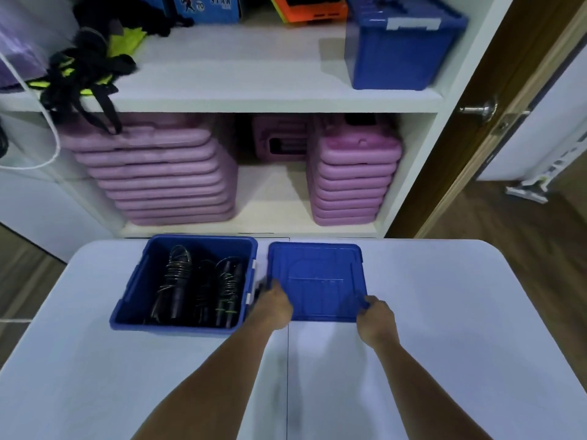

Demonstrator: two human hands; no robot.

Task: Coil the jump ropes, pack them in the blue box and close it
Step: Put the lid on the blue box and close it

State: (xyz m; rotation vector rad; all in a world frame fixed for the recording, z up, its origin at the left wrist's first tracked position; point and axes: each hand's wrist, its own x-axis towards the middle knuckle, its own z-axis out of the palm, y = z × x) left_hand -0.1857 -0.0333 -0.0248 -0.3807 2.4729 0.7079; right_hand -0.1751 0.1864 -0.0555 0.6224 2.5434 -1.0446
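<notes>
Lid [317, 277] is gripped at both near corners: left hand [274, 308] is curled over the left edge, right hand [376, 322] is closed on the right corner. Lid is seen flat on the table [444, 312], just right of the blue box [187, 329]. Box is uncovered; coiled jump ropes [203, 284] are packed inside. Pink stacks [158, 173] are shelved behind.

Two blue boxes: one on the desk [444, 312] at [136, 274], one on the shelf above it at [397, 58]. One loose lid [317, 274]. Three coiled jump ropes [176, 281] [203, 290] [227, 284]. Two pink stacks [158, 173] [352, 179]. Two hands [274, 308] [376, 319].
</notes>
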